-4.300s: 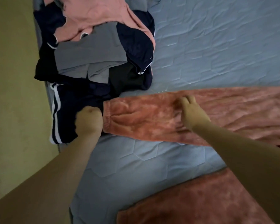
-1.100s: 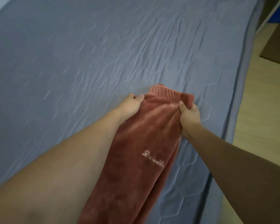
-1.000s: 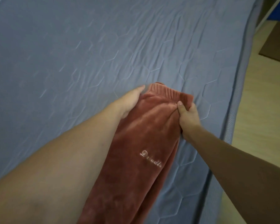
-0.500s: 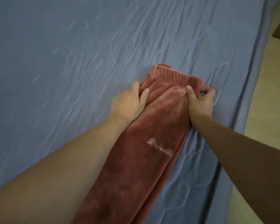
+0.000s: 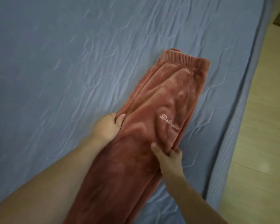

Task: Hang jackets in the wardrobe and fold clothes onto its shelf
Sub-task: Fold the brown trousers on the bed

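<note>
- Rust fleece trousers [image 5: 153, 126] lie lengthwise near the bed [image 5: 55, 62]'s right edge.
- Left hand [image 5: 107, 126] pinches their left side.
- Right hand [image 5: 168, 159] apparently grips the right fold.

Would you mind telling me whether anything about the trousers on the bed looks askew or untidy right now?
The rust-pink fleece trousers lie diagonally on the blue quilted bedspread, their fabric rumpled into ridges between the left hand and right hand, which pinch the two side edges. The ribbed waistband lies flat. Nothing looks damaged.
</note>
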The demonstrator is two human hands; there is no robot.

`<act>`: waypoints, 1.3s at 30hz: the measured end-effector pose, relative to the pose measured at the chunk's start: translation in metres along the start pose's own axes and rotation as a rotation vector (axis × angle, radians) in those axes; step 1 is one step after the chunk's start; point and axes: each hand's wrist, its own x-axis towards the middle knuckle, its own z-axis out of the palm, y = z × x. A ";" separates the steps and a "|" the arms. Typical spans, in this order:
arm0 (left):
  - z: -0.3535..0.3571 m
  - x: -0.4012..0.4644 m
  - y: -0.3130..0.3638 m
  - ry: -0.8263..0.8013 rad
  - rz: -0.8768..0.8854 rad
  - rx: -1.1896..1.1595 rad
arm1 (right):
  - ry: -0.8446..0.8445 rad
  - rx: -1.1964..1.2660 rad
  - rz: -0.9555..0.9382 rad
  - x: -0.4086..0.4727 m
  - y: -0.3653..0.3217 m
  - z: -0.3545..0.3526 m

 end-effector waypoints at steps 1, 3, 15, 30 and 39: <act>-0.001 -0.001 0.002 0.020 0.031 0.000 | -0.029 0.020 0.037 -0.006 0.007 0.001; -0.009 0.003 0.002 0.109 0.077 0.069 | 0.019 0.114 0.084 -0.011 0.015 -0.002; 0.027 -0.102 -0.027 0.414 -0.292 0.012 | -0.178 0.172 0.200 -0.053 0.055 0.013; 0.001 -0.029 -0.032 0.117 -0.411 -1.211 | -0.136 0.570 0.266 -0.041 0.049 0.013; 0.005 -0.024 -0.038 0.036 -0.386 -0.822 | -0.005 0.369 0.090 -0.043 0.058 0.017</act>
